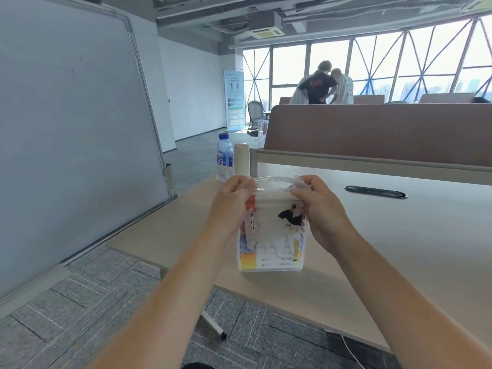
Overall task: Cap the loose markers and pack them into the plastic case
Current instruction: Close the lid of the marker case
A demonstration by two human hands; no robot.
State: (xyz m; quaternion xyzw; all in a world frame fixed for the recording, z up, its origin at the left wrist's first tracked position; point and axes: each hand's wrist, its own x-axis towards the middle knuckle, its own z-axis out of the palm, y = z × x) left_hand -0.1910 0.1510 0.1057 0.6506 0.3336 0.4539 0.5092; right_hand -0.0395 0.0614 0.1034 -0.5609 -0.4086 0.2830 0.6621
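Note:
A clear plastic case point(271, 235) with a printed paper label stands upright near the left front corner of the pale wooden table point(399, 249). My left hand point(231, 206) grips its upper left edge, fingers curled over the top rim. My right hand point(319, 209) pinches the upper right corner, where a clear flap sticks up. The lid area at the top looks rounded and transparent. No loose markers show on the table; what lies inside the case is hidden behind the label.
A water bottle point(225, 157) and a cream cylinder point(241, 159) stand at the table's far left edge. A black cable slot point(375, 192) lies to the right. A pink divider panel point(372, 131) lines the back. A whiteboard point(72, 129) stands on the left. Two people point(324, 86) stand by the windows.

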